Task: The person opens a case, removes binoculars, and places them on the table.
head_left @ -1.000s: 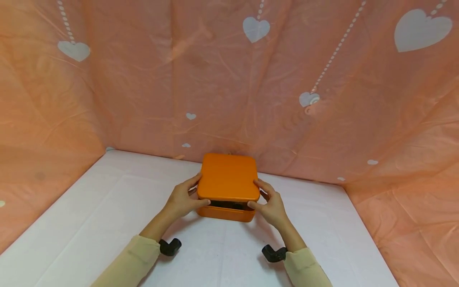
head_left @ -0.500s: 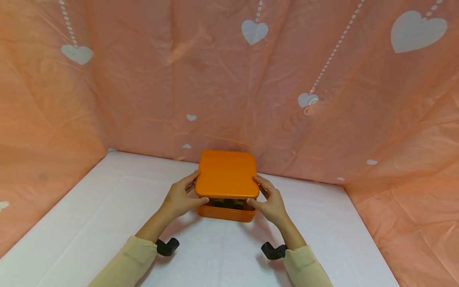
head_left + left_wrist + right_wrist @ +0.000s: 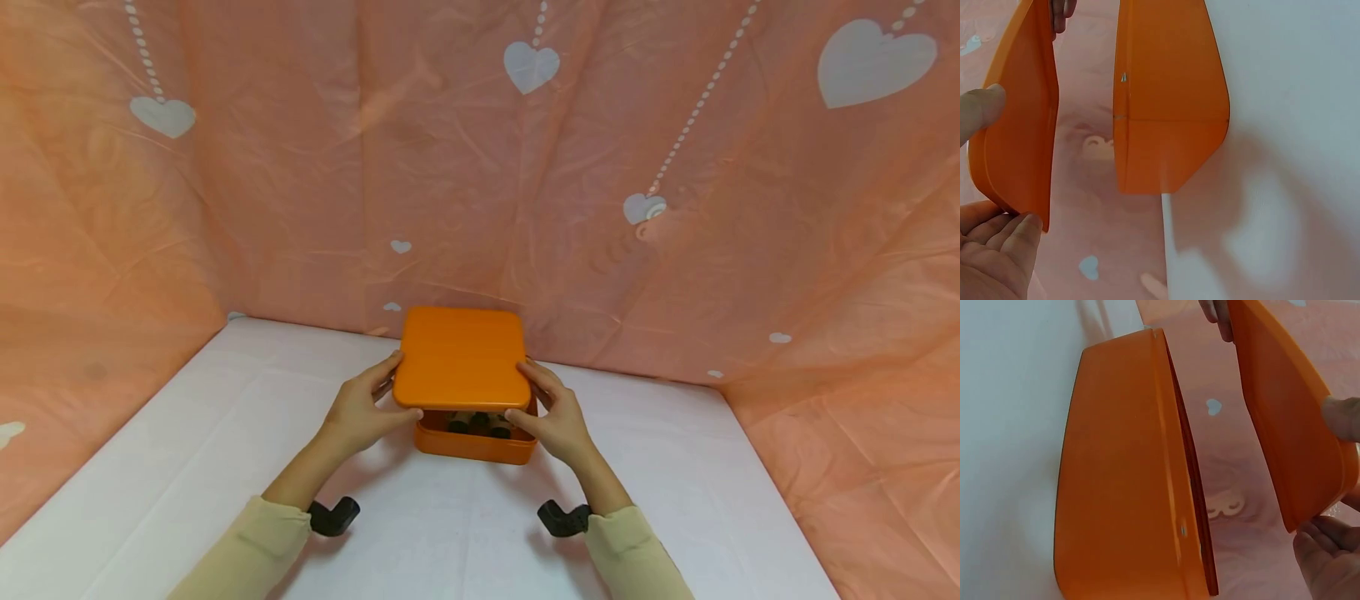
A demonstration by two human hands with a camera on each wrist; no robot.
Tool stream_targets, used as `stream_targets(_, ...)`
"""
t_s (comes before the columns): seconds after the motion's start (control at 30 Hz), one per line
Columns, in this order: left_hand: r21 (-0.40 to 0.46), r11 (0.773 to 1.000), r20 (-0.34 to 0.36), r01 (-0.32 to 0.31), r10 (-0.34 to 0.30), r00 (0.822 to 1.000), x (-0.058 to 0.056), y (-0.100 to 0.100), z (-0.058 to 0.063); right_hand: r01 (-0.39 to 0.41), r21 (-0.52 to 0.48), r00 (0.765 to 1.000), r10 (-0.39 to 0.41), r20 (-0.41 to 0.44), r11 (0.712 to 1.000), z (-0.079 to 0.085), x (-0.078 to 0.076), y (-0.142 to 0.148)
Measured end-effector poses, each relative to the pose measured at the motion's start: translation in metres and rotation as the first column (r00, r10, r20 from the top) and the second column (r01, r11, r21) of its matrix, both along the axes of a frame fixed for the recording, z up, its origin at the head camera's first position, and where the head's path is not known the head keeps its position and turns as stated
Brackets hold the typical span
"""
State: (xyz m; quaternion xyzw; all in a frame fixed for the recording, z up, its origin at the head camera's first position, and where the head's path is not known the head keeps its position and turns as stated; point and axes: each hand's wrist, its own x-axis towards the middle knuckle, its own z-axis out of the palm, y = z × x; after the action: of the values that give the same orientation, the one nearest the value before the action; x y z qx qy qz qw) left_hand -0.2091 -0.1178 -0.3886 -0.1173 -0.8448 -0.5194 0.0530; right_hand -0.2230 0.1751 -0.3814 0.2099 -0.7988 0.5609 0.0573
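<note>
An orange square lid (image 3: 461, 357) is held up between both hands. My left hand (image 3: 358, 414) grips its left edge, thumb at the front corner. Gripping the opposite edge is my right hand (image 3: 557, 422), its thumb also at the front. Below sits the matching orange box (image 3: 476, 448) on the table, its front exposed. Inside, dark and pale round-ended items (image 3: 480, 423) show partly; the lid hides the rest. Both wrist views show a gap between the lid (image 3: 1022, 125) and the box (image 3: 1122, 475).
The box stands near the back edge of a white-covered table (image 3: 247, 433). Behind it and at both sides hangs a peach cloth (image 3: 450, 167) with pale hearts. A black wrist mount (image 3: 334, 517) sticks out beside the left sleeve, another (image 3: 562, 518) beside the right.
Both hands have raised the lid and shifted it to the left. The opening at the box's front has widened, and more of the contents shows. The box itself has stayed put.
</note>
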Motion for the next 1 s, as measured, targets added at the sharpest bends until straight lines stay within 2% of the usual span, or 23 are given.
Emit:
stream_targets(0.2, -0.029, 1.0, -0.057, -0.009, 0.007, 0.998, 0.003, -0.006, 0.003, -0.011, 0.009, 1.0, 0.011, 0.025, 1.0, 0.001, -0.001, -0.005)
stream_targets(0.4, -0.042, 0.999, -0.106, -0.009, 0.004, 0.994, 0.007, -0.016, 0.005, -0.057, -0.043, 0.996, 0.06, 0.065, 0.997, 0.001, -0.003, -0.011)
stream_targets(0.57, -0.055, 0.998, -0.129, -0.022, 0.015, 0.992, 0.01, -0.024, 0.005, -0.083, -0.029, 0.995, 0.085, 0.046, 0.996, 0.003, -0.004, -0.018)
stream_targets(0.7, -0.066, 0.997, -0.136, -0.032, 0.023, 0.99, 0.013, -0.031, 0.004, -0.083, -0.025, 0.996, 0.083, 0.031, 0.996, 0.004, -0.004, -0.026)
stream_targets(0.9, -0.078, 0.996, -0.149, -0.048, 0.036, 0.988, 0.018, -0.039, 0.004, -0.049, 0.036, 0.998, 0.048, 0.052, 0.998, 0.003, -0.002, -0.038)
stream_targets(1.0, -0.083, 0.995, -0.156, -0.058, 0.044, 0.987, 0.021, -0.043, 0.005, -0.053, 0.035, 0.997, 0.051, 0.058, 0.998, 0.001, -0.002, -0.044)
